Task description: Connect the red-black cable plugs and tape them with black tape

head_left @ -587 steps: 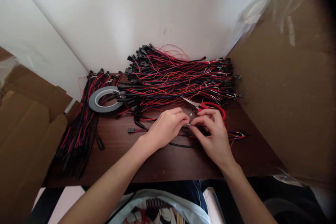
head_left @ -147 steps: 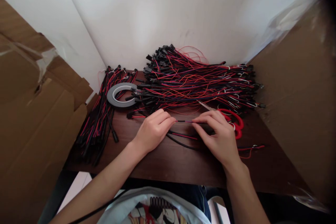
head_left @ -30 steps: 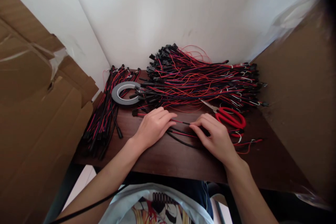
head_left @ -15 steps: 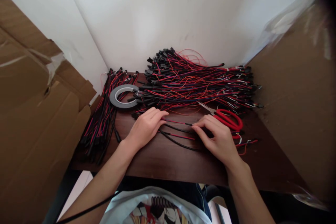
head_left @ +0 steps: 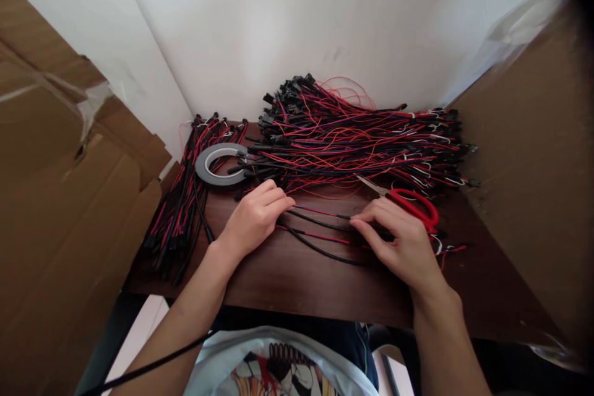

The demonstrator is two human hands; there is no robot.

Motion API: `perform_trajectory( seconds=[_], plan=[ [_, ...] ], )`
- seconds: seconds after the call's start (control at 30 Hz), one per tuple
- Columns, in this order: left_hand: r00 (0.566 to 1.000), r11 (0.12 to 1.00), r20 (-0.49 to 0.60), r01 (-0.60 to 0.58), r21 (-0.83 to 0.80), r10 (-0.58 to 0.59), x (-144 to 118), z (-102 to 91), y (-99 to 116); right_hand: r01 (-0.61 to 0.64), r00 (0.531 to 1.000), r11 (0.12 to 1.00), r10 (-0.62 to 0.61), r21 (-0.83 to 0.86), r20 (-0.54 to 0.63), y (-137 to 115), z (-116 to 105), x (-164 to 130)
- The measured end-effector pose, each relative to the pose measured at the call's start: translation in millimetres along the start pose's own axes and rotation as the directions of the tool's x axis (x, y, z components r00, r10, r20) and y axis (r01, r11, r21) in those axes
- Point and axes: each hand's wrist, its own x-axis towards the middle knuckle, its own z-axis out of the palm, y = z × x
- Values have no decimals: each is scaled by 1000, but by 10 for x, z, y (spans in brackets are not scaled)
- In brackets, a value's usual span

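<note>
Between my two hands stretches a thin red and blue wire cable with a black sleeve near its right end. My left hand pinches its left part, fingertips closed. My right hand is closed on the black-sleeved end with thumb and forefinger. Below it on the table lie a black cable and another red wire. Scissors with red handles rest just behind my right hand, blades pointing left. What lies under my right palm is partly hidden.
A large pile of wire cables with black connectors lies along the white wall. Left of it are a grey tape roll and a second cable bundle. Cardboard stands at the left, more cardboard at the right.
The view has shifted slightly. My right hand is a little farther from my left, and more of the wire shows between them. Both hands keep their pinch.
</note>
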Motion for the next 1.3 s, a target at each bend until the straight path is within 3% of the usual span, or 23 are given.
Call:
perform_trajectory(
  seconds=[0.17, 0.27, 0.4, 0.63, 1.0, 1.3],
  plan=[
    [998, 1000, -67, 21, 10, -20, -11, 25, 6, -3, 997, 1000, 3, -3, -76, -9, 36, -7],
    [994, 1000, -109, -1, 11, 2, -5, 44, -2, -36, 999, 999, 36, -12, -23, 7, 65, -7],
    [995, 1000, -95, 1, 9, 0, -1, 70, 2, -42, 999, 996, 42, -79, -5, 27, 82, -9],
    [998, 999, -42, -34, 39, 36, 44, 84, 83, 64, 998, 977, -68, -204, -13, -103, 222, 68],
    [998, 998, -21, -53, 38, 54, 46, 104, 123, 12, 1000, 999, -11, -42, 27, -173, 329, 110],
    [999, 999, -20, -42, 32, 43, 40, 115, 134, 31, 999, 999, -30, -37, 23, -197, 344, 123]
  ],
)
